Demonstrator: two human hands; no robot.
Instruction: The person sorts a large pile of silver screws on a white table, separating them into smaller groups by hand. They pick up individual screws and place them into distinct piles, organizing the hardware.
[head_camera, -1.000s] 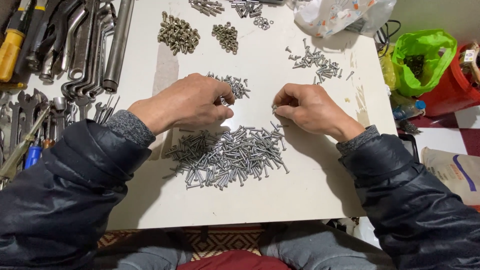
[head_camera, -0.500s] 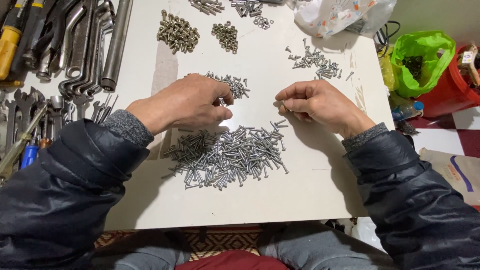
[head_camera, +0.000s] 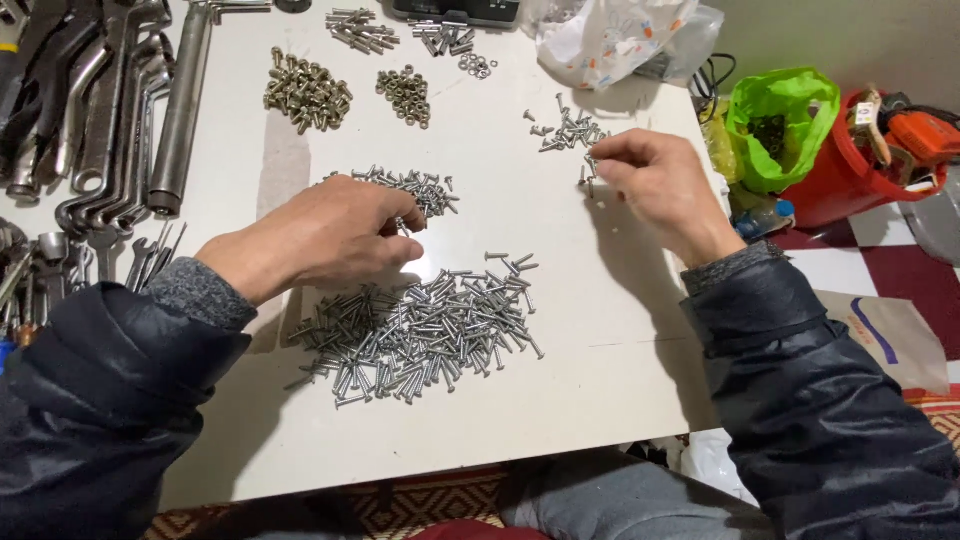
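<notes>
left hand (head_camera: 335, 240): curled palm-down over the white table (head_camera: 600, 380), fingertips pinched together just below the small pile of short screws (head_camera: 405, 187); something small seems to be nipped between thumb and forefinger, but what it is cannot be told.
right hand (head_camera: 655, 185): stretched toward the far right of the table, thumb and forefinger pinched on a small screw (head_camera: 588, 180) that hangs from the fingertips just below the scattered small screws (head_camera: 568, 130).
big pile of long screws (head_camera: 425, 325): spread in the middle of the table nearest the person, between the two forearms, just below the left hand; it is touched by neither hand.
small pile of short screws: lying beyond the left hand's knuckles, partly covered by the fingers.
sleeves: both arms are clad in a dark padded jacket, with grey knit cuffs showing at the wrists.
brass-coloured bolts (head_camera: 305, 95): heaped at the far left of the table, with a smaller heap of nuts (head_camera: 405, 95) just beside it.
wrenches (head_camera: 90, 120): laid in a row along the left edge, beside a long steel bar (head_camera: 180, 120).
white plastic bag (head_camera: 610, 40): set at the far edge of the table.
green bag (head_camera: 780, 125): seen off the table on the right, next to a red bucket (head_camera: 850, 170).
</notes>
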